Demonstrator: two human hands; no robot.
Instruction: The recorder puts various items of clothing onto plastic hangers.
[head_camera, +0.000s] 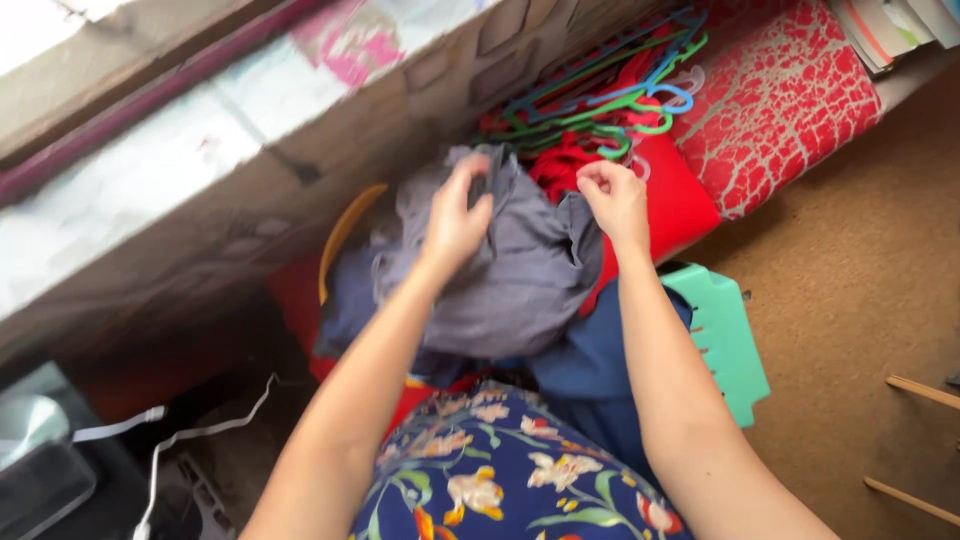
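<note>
A crumpled grey garment (505, 275) lies on a heap of clothes in front of me. My left hand (455, 215) grips a fold near its top edge. My right hand (612, 195) pinches the garment's upper right corner, fingers closed. Behind my hands lies a pile of plastic hangers (610, 85) in green, blue and red, resting on red cloth (680, 205). A dark blue cloth (590, 375) sits under my right forearm. My lap is covered by a navy floral fabric (500, 480).
A red cracked-pattern cushion (780, 100) lies at the upper right. A teal plastic stool (725, 335) stands on the brown carpet (860, 280). A yellow basin rim (345, 230) shows beside the wall ledge (200, 170). White cords (190, 435) trail at lower left.
</note>
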